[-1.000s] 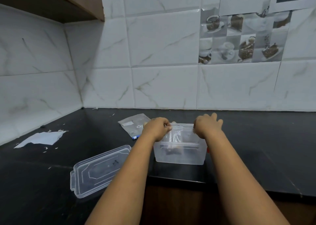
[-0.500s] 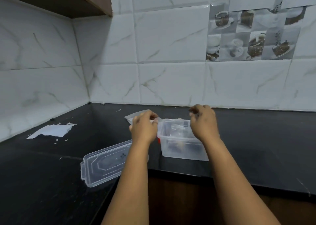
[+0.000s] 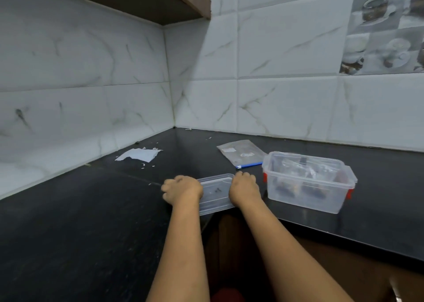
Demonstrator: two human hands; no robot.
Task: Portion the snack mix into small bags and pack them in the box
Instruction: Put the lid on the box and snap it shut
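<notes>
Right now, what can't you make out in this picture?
- Head view: the bags inside the box, blurred by its cloudy walls; their count is unclear.
- Both ends of the lid, hidden under the left hand and right hand.
- The pouch label, too small.

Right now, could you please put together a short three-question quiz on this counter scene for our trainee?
1. True or false: the lid is already snapped onto the box.
2. What does the left hand grip? A) the torn paper B) the lid C) the flat zip bag
3. Fill in: the box's corner clips are coloured ____.

Key
1. False. The lid lies on the counter, apart from the open box, with the right hand on its other end.
2. B.
3. Red. Small filled bags show through the clear wall.
</notes>
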